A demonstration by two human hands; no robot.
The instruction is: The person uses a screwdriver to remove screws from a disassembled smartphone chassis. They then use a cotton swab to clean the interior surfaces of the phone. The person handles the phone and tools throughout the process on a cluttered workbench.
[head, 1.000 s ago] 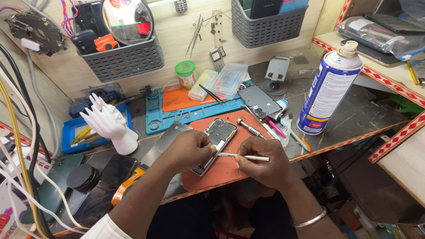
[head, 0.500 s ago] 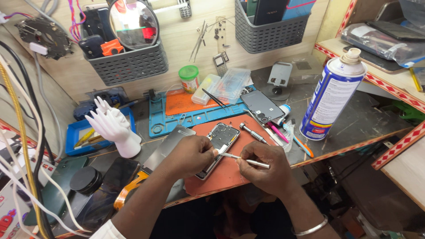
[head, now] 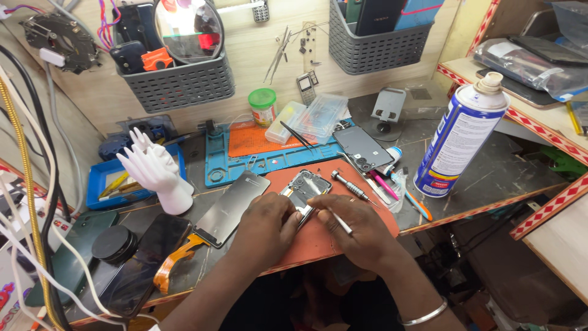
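Cluttered with repair gear, my bench (head: 490, 178) carries one spray can (head: 459, 138), one white hand model (head: 156, 171) and two grey baskets (head: 184, 83). On the orange mat (head: 367, 205), my left hand (head: 266, 230) closes around one opened phone (head: 304, 190), while my right hand (head: 361, 230) pinches one thin metal tool (head: 337, 219), tip touching the phone.

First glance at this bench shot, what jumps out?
Dead centre, the left hand steadies an opened phone on the orange mat while the right hand works a thin metal tool at it. To the right stands a tall blue and white spray can, the biggest thing on the table. On the left, a white hand-shaped stand sits upright beside a blue tray.
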